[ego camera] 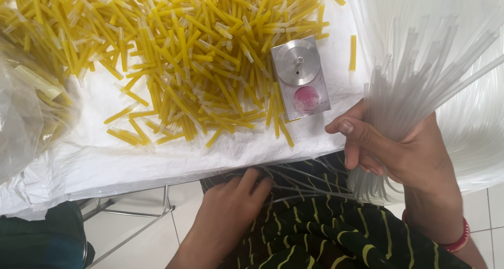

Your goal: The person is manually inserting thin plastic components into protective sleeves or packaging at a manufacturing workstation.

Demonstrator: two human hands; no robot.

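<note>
While the right hand (391,145) grips a fanned bundle of clear tubes (415,85) beside the counter (157,159), the left hand (231,206) rests open-fingered on loose tubes (304,182) across the lap; yellow tube pieces (173,54) surround a small metal block (301,77).

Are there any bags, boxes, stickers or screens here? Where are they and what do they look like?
Clear plastic bag: left edge of the table, crinkly and see-through, yellow tubes inside.
Small metal block: table middle, grey rectangle with a round silver disc and pink pad.
No labels, signs or screens show.
</note>
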